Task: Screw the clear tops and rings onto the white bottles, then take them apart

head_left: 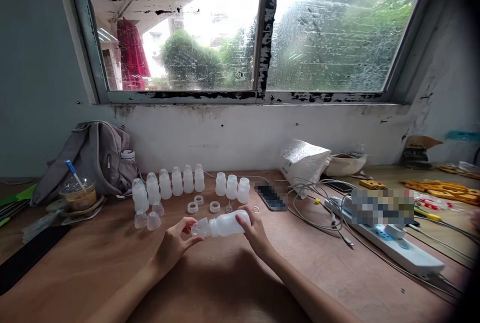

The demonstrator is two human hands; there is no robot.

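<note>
My right hand (255, 232) is wrapped round the body of a frosted baby bottle (228, 224), which lies on its side above the table. My left hand (174, 238) pinches a clear dome cap (200, 228) at the bottle's neck; whether the two touch is hard to tell. Beyond stand several capped bottles (165, 184) in a curved row, and three bottles without caps (232, 187). White collar rings (192, 207) lie in front of them, with a small clear teat (228, 208) nearby. Three loose clear caps (153, 220) sit at the left.
A phone (270, 197), tangled cables (315, 213) and a white power strip (405, 250) lie to the right. A cup with a straw (78, 195) and a grey backpack (99, 158) stand at the left. A silvery bag (304, 160) leans near the wall below the window.
</note>
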